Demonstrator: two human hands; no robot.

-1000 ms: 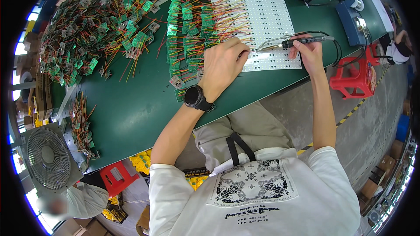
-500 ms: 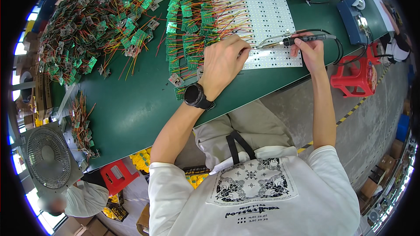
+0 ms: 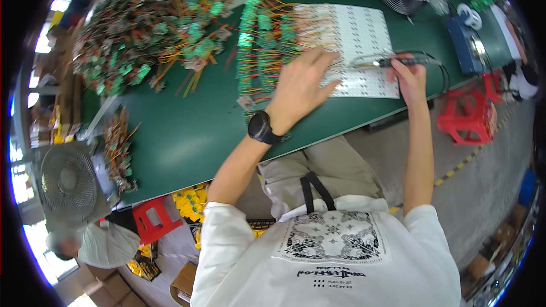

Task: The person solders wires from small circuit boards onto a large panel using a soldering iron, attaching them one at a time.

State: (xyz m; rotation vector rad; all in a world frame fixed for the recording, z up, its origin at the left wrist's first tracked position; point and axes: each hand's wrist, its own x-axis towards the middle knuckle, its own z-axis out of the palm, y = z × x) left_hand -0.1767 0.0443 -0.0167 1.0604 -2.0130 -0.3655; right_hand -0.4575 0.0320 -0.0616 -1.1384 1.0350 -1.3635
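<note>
In the head view, the left hand (image 3: 304, 82) has loosened: its fingertips, pinched beside the tool's tip half a second ago, now stand wide from the thumb, seemingly holding nothing, which suggests whatever was pinched is released. The right hand (image 3: 410, 79) still grips the slim black-handled soldering pen (image 3: 385, 63) above the white, dotted rectangular sheet (image 3: 364, 34) on the green tabletop (image 3: 182, 131). The pen's tip points left; its long axis runs nearly crosswise, tip slightly lower in view.
</note>
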